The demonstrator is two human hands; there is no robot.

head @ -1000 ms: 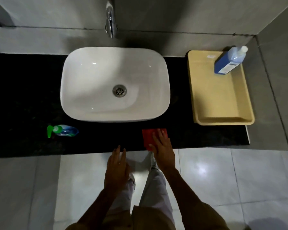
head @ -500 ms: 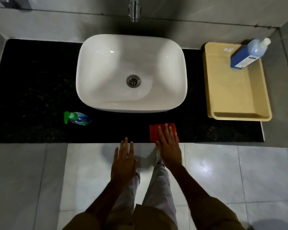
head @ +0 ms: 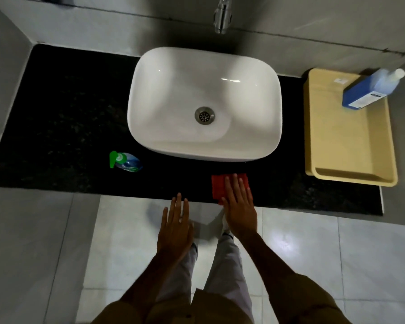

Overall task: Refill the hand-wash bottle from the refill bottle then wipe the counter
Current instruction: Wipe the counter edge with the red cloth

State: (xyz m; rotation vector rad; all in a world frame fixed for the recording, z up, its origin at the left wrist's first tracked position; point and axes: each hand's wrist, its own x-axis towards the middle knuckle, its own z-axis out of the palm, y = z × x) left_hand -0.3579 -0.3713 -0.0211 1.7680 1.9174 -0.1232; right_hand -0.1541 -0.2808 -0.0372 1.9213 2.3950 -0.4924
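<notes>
Head view: person stood facing black stone surface (head: 63, 118).
Right hand (head: 240, 204): flat, fingers spread, pressed on red folded cloth (head: 220, 185) at front edge.
Left hand (head: 175, 228): open, empty, over floor just short of edge.
Hand-wash bottle, clear with green pump (head: 124, 161): left of white basin (head: 204, 104).
Blue refill bottle (head: 369, 90): in beige plastic tray (head: 344, 146), far right.

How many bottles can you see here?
2: a green-capped bottle on the black counter left of the basin, and a blue bottle in the yellow tray.
</notes>
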